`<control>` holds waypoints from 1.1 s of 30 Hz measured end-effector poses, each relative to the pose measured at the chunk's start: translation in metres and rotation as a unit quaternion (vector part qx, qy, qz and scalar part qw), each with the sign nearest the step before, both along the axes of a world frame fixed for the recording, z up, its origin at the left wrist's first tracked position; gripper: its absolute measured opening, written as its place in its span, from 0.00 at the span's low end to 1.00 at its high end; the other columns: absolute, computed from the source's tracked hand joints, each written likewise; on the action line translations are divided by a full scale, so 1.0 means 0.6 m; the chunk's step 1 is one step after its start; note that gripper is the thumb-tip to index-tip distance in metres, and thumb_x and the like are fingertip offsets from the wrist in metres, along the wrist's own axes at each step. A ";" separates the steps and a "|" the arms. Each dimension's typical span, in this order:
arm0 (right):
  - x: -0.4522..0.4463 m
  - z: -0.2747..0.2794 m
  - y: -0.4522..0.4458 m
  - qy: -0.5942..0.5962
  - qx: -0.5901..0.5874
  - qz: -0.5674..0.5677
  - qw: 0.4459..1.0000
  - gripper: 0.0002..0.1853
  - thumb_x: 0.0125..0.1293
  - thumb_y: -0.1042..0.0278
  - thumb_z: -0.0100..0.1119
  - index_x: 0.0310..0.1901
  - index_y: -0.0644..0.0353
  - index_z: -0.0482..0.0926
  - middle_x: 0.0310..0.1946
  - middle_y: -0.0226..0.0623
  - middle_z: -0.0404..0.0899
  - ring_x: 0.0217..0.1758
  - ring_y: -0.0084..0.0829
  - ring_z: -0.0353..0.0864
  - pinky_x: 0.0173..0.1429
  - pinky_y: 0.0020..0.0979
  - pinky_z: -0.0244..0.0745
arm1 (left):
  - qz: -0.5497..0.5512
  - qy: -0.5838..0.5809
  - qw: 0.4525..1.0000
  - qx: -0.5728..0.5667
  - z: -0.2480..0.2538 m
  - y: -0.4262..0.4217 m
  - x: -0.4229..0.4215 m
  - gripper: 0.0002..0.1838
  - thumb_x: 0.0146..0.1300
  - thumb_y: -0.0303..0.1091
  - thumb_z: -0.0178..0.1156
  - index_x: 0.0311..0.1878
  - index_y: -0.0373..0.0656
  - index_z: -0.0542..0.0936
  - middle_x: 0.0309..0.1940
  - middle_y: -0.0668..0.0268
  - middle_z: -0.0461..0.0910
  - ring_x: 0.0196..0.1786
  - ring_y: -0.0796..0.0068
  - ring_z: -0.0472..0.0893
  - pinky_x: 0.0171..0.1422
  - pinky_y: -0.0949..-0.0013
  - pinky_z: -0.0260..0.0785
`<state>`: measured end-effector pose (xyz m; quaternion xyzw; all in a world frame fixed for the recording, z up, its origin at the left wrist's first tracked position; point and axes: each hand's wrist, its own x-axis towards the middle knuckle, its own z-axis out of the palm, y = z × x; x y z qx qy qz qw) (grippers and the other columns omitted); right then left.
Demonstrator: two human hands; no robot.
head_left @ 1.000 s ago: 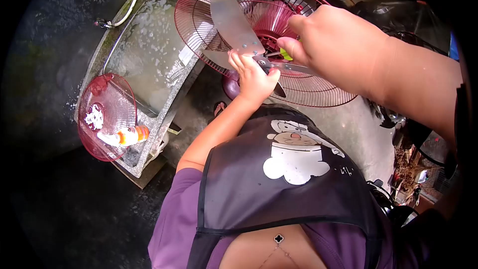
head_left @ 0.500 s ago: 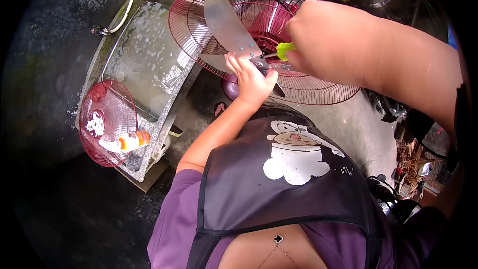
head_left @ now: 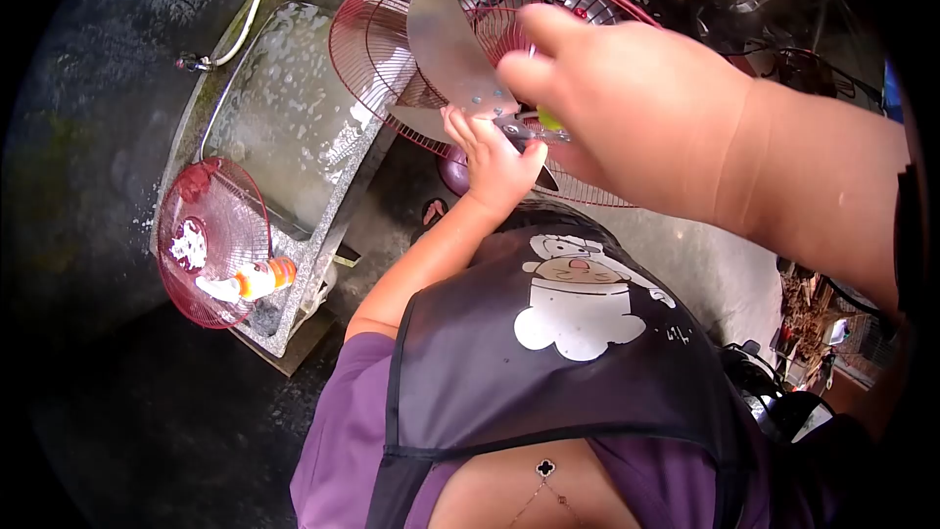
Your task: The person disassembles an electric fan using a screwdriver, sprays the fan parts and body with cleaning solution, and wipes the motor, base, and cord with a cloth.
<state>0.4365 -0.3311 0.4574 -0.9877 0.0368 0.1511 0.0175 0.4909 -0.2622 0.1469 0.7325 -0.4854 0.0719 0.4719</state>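
A fan with a round red wire cage [head_left: 367, 88] is in front of me, its metal blades [head_left: 446, 44] lying over the cage. My left hand [head_left: 494, 162] grips the blades near their hub [head_left: 512, 127]. Over the right part of the fan, my right hand [head_left: 607, 103] is closed around a tool with a yellow-green part [head_left: 548, 120]. Most of this tool is hidden by the fingers, and its tip is hard to make out near the hub.
On the left stands a stone basin [head_left: 294, 108] of cloudy, foamy water, with a white hose [head_left: 257, 10] over its rim. A red wire grille [head_left: 211, 211] and an orange-and-white bottle [head_left: 259, 279] rest at its near end. A purple round object [head_left: 453, 171] is below the fan.
My right hand has turned and shifted a little left and down over the hub, its thumb side now more extended. My left hand keeps its hold on the blades.
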 end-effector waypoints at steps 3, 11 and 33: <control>0.021 -0.010 -0.006 0.117 0.027 -0.177 0.977 0.20 0.56 0.68 0.69 0.49 0.64 0.76 0.38 0.46 0.80 0.41 0.47 0.84 0.47 0.41 0.80 | 0.004 0.028 0.999 -0.018 -0.012 -0.005 0.003 0.37 0.42 0.36 0.70 0.51 0.32 0.59 0.55 0.37 0.57 0.62 0.28 0.56 0.70 0.24 0.44; 0.012 -0.022 -0.032 0.234 -0.014 -0.161 0.959 0.20 0.57 0.70 0.69 0.49 0.71 0.78 0.41 0.49 0.83 0.43 0.40 0.86 0.47 0.34 0.80 | 0.031 0.081 0.996 -0.038 -0.008 -0.005 -0.007 0.38 0.41 0.35 0.70 0.50 0.30 0.58 0.55 0.35 0.55 0.64 0.24 0.53 0.70 0.25 0.44; 0.012 -0.010 -0.035 0.153 -0.009 -0.141 0.978 0.11 0.64 0.62 0.61 0.37 0.63 0.79 0.23 0.40 0.79 0.27 0.38 0.83 0.31 0.38 0.78 | -0.011 0.076 0.995 -0.060 0.004 -0.002 0.001 0.37 0.43 0.35 0.68 0.53 0.33 0.59 0.54 0.38 0.59 0.59 0.31 0.57 0.70 0.26 0.44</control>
